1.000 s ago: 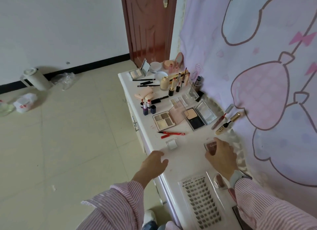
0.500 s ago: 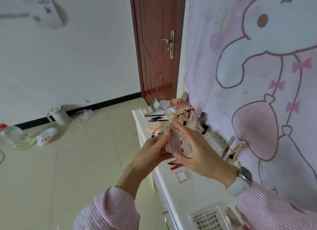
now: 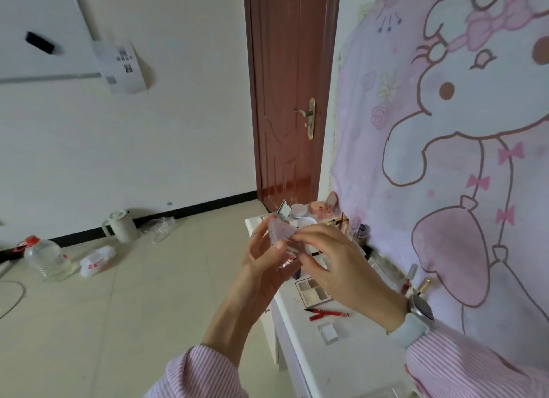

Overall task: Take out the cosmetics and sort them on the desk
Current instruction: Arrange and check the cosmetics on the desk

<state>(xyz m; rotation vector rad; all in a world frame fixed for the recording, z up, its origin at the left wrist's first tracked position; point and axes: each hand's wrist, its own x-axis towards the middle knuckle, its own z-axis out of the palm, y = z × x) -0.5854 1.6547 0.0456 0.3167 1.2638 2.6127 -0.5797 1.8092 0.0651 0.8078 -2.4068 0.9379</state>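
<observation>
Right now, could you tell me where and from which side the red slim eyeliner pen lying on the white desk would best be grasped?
Pinch the red slim eyeliner pen across the middle of its barrel, coming from above. It lies flat on the white desk with bare surface along both long sides. The black tip points left, so keep fingers off that end. A loose red cap lies just in front of it.

A brown door (image 3: pixel 292 100) stood shut beside a pink cartoon cloth (image 3: pixel 445 130) hung on the wall. On the floor sat a white kettle (image 3: pixel 121 226), a water jug (image 3: pixel 44 258) and plastic bags (image 3: pixel 96 259).
</observation>
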